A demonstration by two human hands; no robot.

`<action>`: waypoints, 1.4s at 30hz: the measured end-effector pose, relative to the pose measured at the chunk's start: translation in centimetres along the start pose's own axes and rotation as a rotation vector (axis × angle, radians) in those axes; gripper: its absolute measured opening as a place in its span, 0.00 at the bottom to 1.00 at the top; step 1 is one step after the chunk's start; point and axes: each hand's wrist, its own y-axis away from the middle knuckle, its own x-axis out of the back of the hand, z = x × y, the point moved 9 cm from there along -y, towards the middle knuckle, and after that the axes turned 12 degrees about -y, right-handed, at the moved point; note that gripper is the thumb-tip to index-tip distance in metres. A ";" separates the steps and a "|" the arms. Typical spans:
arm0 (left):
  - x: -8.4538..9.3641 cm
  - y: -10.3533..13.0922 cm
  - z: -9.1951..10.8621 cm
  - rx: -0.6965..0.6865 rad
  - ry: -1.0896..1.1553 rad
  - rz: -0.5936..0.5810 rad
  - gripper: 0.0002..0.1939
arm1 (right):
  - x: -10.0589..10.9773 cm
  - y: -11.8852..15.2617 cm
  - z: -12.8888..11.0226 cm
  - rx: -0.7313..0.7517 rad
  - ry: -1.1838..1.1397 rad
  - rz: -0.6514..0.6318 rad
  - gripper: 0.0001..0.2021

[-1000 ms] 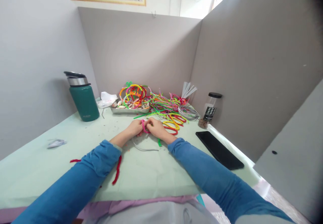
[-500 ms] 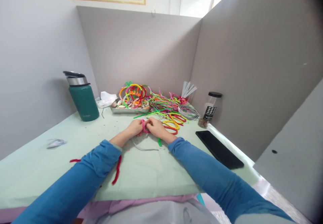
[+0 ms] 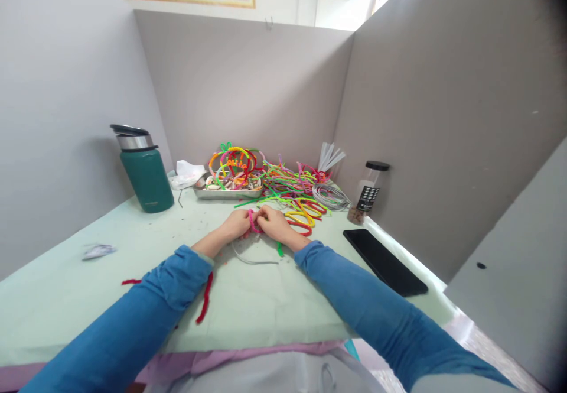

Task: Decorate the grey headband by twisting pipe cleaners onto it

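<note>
Here, left hand [image 3: 239, 224] and right hand [image 3: 273, 223] pinch a pink pipe cleaner [image 3: 251, 220] over the table [image 3: 266, 304], between its side edges. A tray [image 3: 228, 194] sits near the far edge, a green bottle [image 3: 147, 179] by the far left corner.

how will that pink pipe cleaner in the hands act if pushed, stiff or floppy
The pink pipe cleaner is probably bendable rather than limp: similar multicoloured loops hold their arches above the metal tray. It looks thin, so likely light. Being curved, it may slide rather than roll.
</note>
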 end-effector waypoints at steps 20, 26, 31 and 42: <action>-0.1 0.0 0.1 0.015 0.009 -0.008 0.22 | 0.2 -0.1 0.4 -0.019 -0.048 0.035 0.05; -0.1 -0.2 0.0 0.001 0.012 0.011 0.20 | 0.3 0.0 0.2 -0.021 -0.047 0.036 0.05; -0.2 -0.4 -0.2 -0.003 0.022 0.004 0.16 | 0.2 0.1 0.2 -0.027 -0.046 0.028 0.05; -0.3 -0.4 -0.2 -0.002 0.045 -0.010 0.15 | 0.2 -0.1 0.4 -0.029 -0.036 0.033 0.05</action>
